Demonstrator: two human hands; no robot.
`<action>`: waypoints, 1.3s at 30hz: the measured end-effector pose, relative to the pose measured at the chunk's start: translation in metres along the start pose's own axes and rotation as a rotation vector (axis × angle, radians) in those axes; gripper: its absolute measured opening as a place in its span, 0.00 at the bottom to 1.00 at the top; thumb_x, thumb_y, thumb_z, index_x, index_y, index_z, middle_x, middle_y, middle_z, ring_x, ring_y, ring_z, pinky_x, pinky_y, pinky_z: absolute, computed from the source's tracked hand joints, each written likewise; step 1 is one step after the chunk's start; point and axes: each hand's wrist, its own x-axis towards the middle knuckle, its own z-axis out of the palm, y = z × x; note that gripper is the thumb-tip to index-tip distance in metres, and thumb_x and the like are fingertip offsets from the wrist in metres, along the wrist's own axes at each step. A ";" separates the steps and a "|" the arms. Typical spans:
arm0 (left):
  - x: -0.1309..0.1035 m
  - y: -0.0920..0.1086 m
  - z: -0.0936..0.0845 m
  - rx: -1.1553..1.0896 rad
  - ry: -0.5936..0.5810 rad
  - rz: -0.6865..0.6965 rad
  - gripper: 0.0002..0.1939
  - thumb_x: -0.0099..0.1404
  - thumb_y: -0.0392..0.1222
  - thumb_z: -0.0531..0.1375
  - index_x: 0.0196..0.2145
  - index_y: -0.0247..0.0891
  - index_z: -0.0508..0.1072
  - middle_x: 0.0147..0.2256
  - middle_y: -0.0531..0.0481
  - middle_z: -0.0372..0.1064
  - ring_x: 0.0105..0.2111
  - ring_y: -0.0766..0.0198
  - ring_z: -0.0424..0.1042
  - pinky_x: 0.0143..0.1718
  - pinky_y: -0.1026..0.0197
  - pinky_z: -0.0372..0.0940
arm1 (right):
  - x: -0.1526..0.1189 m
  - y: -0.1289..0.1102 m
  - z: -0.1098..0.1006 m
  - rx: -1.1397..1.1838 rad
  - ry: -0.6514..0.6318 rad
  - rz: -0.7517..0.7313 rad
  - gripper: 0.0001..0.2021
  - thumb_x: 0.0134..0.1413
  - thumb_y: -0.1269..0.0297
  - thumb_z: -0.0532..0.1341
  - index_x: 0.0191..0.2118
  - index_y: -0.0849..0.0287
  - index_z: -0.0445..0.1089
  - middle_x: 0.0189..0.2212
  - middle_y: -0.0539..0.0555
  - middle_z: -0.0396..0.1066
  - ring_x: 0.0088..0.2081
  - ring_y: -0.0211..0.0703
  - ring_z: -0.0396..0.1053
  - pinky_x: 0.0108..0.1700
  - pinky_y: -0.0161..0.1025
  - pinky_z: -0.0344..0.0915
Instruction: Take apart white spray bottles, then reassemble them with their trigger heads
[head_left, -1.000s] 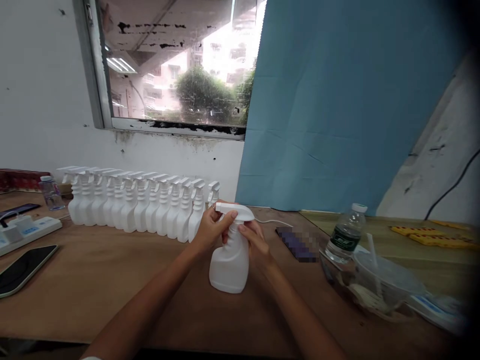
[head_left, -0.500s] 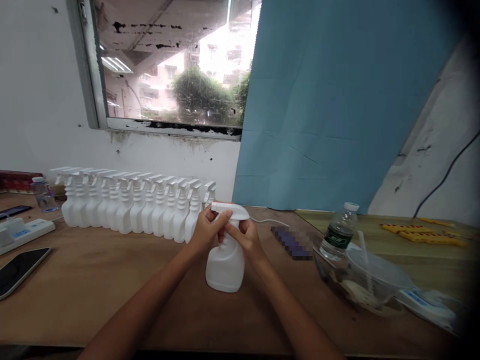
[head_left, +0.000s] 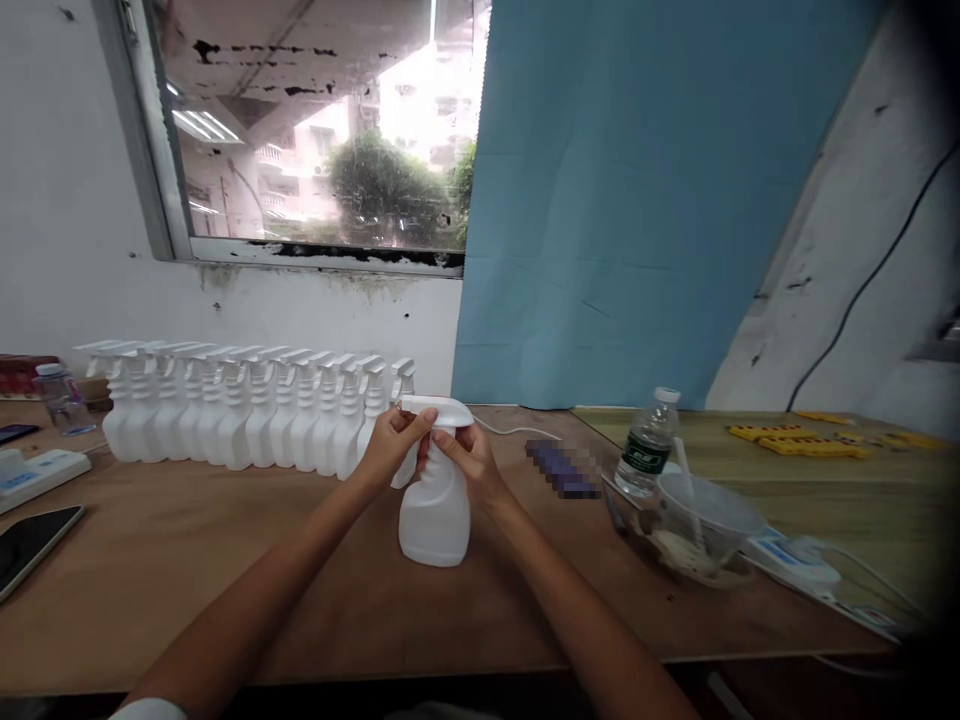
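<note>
A white spray bottle [head_left: 435, 520] stands upright near the middle of the brown table, its nozzle end pointing left. My left hand [head_left: 391, 445] is closed on the front of its white spray head, thumb on top of the neck area. My right hand [head_left: 476, 462] wraps round the back of the head and the neck, with the thumb towards the left hand. Parts of the trigger and neck are hidden by my fingers. Behind and to the left, several similar white spray bottles [head_left: 236, 425] stand in a tight row.
A phone [head_left: 34, 545] and a power strip [head_left: 45, 478] lie at the left. On the right are a labelled water bottle [head_left: 646, 450], a clear bowl [head_left: 709, 510] with a straw, another power strip [head_left: 795, 565] and yellow pieces [head_left: 810, 443]. A blurred purple item [head_left: 561, 470] lies behind the hands.
The view has shifted, so most things appear farther left. Both hands keep their hold on the spray bottle's head, with little visible change in grip.
</note>
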 end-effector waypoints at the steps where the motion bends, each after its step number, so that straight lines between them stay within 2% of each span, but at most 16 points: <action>1: -0.002 -0.001 -0.004 0.008 -0.021 0.019 0.23 0.60 0.58 0.61 0.35 0.32 0.72 0.15 0.57 0.62 0.14 0.70 0.62 0.18 0.67 0.60 | 0.001 -0.002 0.001 -0.017 -0.017 0.004 0.20 0.49 0.48 0.65 0.40 0.60 0.68 0.23 0.50 0.71 0.22 0.39 0.69 0.26 0.36 0.68; 2: -0.005 -0.002 -0.009 0.016 -0.027 0.048 0.23 0.61 0.59 0.59 0.39 0.32 0.73 0.19 0.54 0.67 0.18 0.67 0.67 0.22 0.66 0.64 | 0.001 -0.004 0.001 -0.057 -0.027 0.007 0.19 0.49 0.47 0.64 0.36 0.60 0.70 0.23 0.51 0.71 0.22 0.40 0.69 0.26 0.36 0.68; 4: -0.018 -0.008 -0.021 0.040 0.008 0.113 0.25 0.65 0.59 0.55 0.47 0.35 0.72 0.34 0.45 0.74 0.35 0.60 0.74 0.37 0.62 0.68 | 0.004 -0.006 0.001 -0.211 0.001 0.006 0.19 0.48 0.47 0.65 0.29 0.61 0.70 0.20 0.52 0.71 0.22 0.40 0.69 0.26 0.36 0.67; 6: -0.040 -0.018 -0.032 0.091 0.060 0.137 0.25 0.68 0.59 0.51 0.51 0.38 0.70 0.51 0.41 0.69 0.51 0.54 0.68 0.47 0.57 0.66 | 0.008 -0.006 0.000 -0.412 0.079 0.000 0.18 0.43 0.49 0.68 0.23 0.60 0.69 0.17 0.50 0.69 0.21 0.40 0.67 0.25 0.34 0.65; 7: -0.053 -0.023 -0.037 0.143 0.062 0.116 0.25 0.68 0.59 0.49 0.52 0.39 0.69 0.53 0.41 0.68 0.51 0.53 0.67 0.48 0.56 0.66 | 0.010 -0.005 -0.001 -0.499 0.116 -0.008 0.17 0.42 0.51 0.68 0.21 0.60 0.68 0.16 0.49 0.68 0.20 0.39 0.66 0.25 0.34 0.63; 12: -0.117 -0.046 -0.045 0.442 -0.028 -0.079 0.19 0.71 0.54 0.47 0.46 0.43 0.72 0.45 0.49 0.73 0.47 0.55 0.69 0.51 0.54 0.63 | 0.013 0.001 -0.001 -0.657 0.182 -0.059 0.11 0.46 0.60 0.64 0.22 0.58 0.65 0.15 0.46 0.65 0.19 0.38 0.65 0.23 0.33 0.60; 15: -0.137 -0.050 -0.040 0.602 -0.153 -0.140 0.19 0.72 0.51 0.43 0.43 0.45 0.72 0.40 0.51 0.73 0.43 0.55 0.71 0.48 0.53 0.65 | 0.012 0.001 -0.002 -0.644 0.138 -0.063 0.11 0.46 0.60 0.64 0.22 0.57 0.63 0.16 0.46 0.65 0.20 0.39 0.66 0.23 0.33 0.61; 17: -0.141 -0.050 -0.034 0.755 -0.287 -0.095 0.17 0.72 0.49 0.45 0.41 0.44 0.72 0.41 0.50 0.72 0.43 0.55 0.70 0.48 0.53 0.65 | 0.012 0.001 -0.003 -0.645 0.128 -0.059 0.12 0.47 0.59 0.64 0.22 0.57 0.63 0.16 0.46 0.65 0.20 0.39 0.66 0.24 0.34 0.62; 20: -0.140 -0.049 -0.028 0.963 -0.494 0.045 0.11 0.69 0.44 0.52 0.42 0.43 0.72 0.44 0.48 0.70 0.45 0.55 0.67 0.50 0.52 0.63 | 0.013 0.003 -0.004 -0.681 0.171 -0.048 0.11 0.45 0.60 0.65 0.22 0.57 0.64 0.17 0.47 0.67 0.22 0.41 0.68 0.25 0.35 0.63; 22: -0.139 -0.049 -0.026 1.026 -0.564 0.103 0.10 0.68 0.41 0.54 0.44 0.42 0.71 0.45 0.48 0.69 0.46 0.55 0.65 0.50 0.52 0.62 | 0.014 0.006 -0.006 -0.673 0.166 -0.022 0.12 0.44 0.57 0.66 0.23 0.57 0.65 0.17 0.48 0.68 0.22 0.43 0.69 0.26 0.36 0.65; 24: -0.138 -0.048 -0.026 1.033 -0.582 0.117 0.11 0.67 0.39 0.54 0.46 0.42 0.71 0.45 0.48 0.69 0.46 0.55 0.65 0.50 0.53 0.62 | 0.014 0.008 -0.008 -0.656 0.161 -0.006 0.14 0.43 0.54 0.68 0.28 0.58 0.66 0.20 0.50 0.70 0.24 0.45 0.71 0.30 0.39 0.67; 27: -0.137 -0.047 -0.027 1.023 -0.580 0.111 0.11 0.67 0.37 0.54 0.45 0.42 0.71 0.45 0.48 0.69 0.45 0.56 0.66 0.48 0.54 0.62 | 0.008 0.011 -0.013 -0.732 0.195 -0.080 0.19 0.42 0.55 0.69 0.39 0.58 0.66 0.30 0.53 0.74 0.32 0.49 0.73 0.36 0.42 0.68; 30: -0.136 -0.047 -0.026 1.043 -0.586 0.108 0.11 0.66 0.36 0.55 0.45 0.42 0.71 0.45 0.48 0.69 0.45 0.56 0.66 0.48 0.55 0.63 | -0.003 0.015 -0.022 -0.873 0.175 -0.190 0.25 0.45 0.57 0.67 0.48 0.57 0.62 0.42 0.58 0.72 0.42 0.53 0.71 0.43 0.45 0.67; 32: -0.135 -0.047 -0.025 1.067 -0.585 0.111 0.10 0.65 0.37 0.56 0.45 0.42 0.71 0.45 0.48 0.70 0.44 0.56 0.67 0.47 0.55 0.63 | -0.011 0.021 -0.029 -0.942 0.145 -0.222 0.30 0.42 0.56 0.69 0.51 0.57 0.60 0.45 0.60 0.69 0.47 0.56 0.68 0.48 0.49 0.65; 35: -0.134 -0.048 -0.025 1.082 -0.580 0.109 0.09 0.65 0.38 0.57 0.43 0.42 0.72 0.45 0.48 0.70 0.44 0.56 0.67 0.47 0.55 0.62 | -0.024 0.034 -0.040 -0.897 0.124 -0.144 0.33 0.43 0.56 0.69 0.54 0.57 0.58 0.48 0.61 0.67 0.51 0.57 0.66 0.53 0.50 0.62; 39: -0.134 -0.048 -0.026 1.072 -0.609 0.069 0.09 0.66 0.38 0.55 0.44 0.41 0.71 0.45 0.48 0.69 0.44 0.56 0.66 0.47 0.55 0.62 | -0.037 0.050 -0.051 -0.596 0.119 0.044 0.32 0.50 0.56 0.65 0.59 0.56 0.53 0.52 0.58 0.65 0.55 0.51 0.63 0.56 0.48 0.59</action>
